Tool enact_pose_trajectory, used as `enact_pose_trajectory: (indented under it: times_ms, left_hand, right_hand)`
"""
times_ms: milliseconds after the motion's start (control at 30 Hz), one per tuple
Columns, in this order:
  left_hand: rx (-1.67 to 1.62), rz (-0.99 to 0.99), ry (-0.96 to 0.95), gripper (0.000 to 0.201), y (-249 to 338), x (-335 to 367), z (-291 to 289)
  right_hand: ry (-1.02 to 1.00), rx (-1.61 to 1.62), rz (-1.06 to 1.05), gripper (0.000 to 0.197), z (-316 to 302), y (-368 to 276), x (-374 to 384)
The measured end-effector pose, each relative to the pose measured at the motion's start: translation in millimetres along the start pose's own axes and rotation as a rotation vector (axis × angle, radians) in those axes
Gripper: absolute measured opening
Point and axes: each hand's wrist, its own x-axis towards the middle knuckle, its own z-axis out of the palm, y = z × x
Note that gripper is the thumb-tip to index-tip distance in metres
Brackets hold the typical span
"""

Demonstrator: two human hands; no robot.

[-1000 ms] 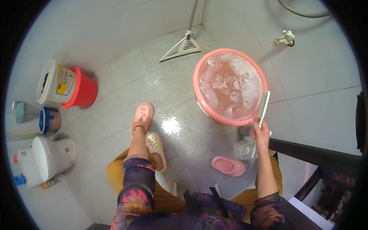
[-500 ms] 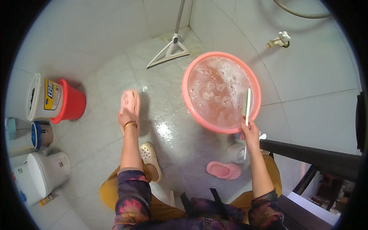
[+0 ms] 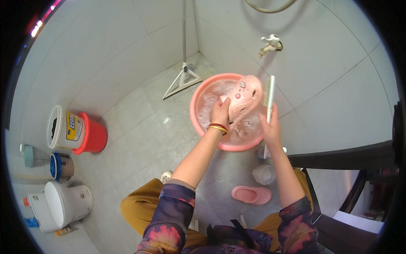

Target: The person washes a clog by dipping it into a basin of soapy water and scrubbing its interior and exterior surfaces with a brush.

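A charm-studded pink clog tilts above a pink basin, just beside a long-handled white brush.

"What's hidden of the left hand?"

"Most of its fingers, behind the pale pink rubber clog, whose charms are too small to identify."

"And the white long-handled brush?"

"The right hand covers part of its handle."

"Cut off?"

"The grey squeegee pole and ribbed grey hose, by the top edge."

"The cream perforated clog?"

"Mostly behind the left arm and mustard trousers."
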Motion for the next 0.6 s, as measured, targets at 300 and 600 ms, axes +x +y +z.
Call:
enact_pose_trajectory:
  times_ms: [300,600]
  left_hand:
    - [0.677,0.278,0.224,0.036,-65.1,39.0,-17.4]
    - [1.390,-0.061,-0.188,0.062,-87.6,71.9,-43.9]
  right_hand:
    - [-0.424,-0.804,0.237,0.064,40.5,43.0,27.0]
    - [-0.430,-0.965,0.237,0.050,84.2,108.2,45.1]
